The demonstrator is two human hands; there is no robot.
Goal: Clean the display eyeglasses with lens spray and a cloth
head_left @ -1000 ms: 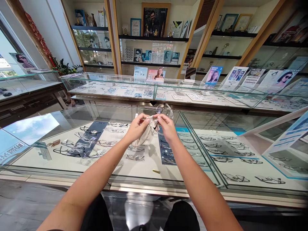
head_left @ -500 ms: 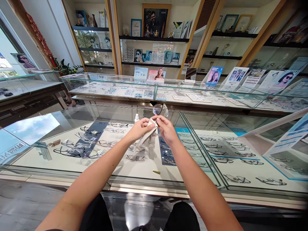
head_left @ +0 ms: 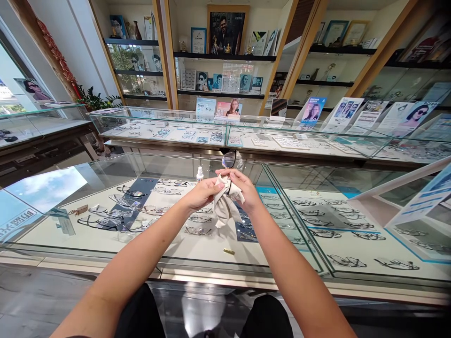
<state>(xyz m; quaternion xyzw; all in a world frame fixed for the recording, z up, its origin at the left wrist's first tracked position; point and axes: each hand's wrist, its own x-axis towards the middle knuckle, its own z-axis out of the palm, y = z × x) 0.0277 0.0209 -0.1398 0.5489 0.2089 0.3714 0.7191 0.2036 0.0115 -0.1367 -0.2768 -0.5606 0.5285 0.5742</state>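
Left hand (head_left: 205, 193) and right hand (head_left: 248, 188) pinch a soft cream cloth (head_left: 224, 210) against eyeglasses (head_left: 229, 160), presumably light, stiff but fragile, best gripped at the rim.

Legible brand marking: "HOYA", in pale capitals, upper right corner of the framed poster (head_left: 225, 30) on the back shelf. Other markings are present but not readable. The blue leaflet (head_left: 313, 110) carries a white heading, too small to resolve. The sunglasses brochure (head_left: 401, 117) bears capitals at its upper right edge; spelling indistinct. The framed certificates (head_left: 336, 33) show print below reading size. The navy display strip (head_left: 140, 190) in the counter (head_left: 116, 264) has a small white mark; wording unclear. Large characters in the left-hand reflection (head_left: 19, 223): not determinable.
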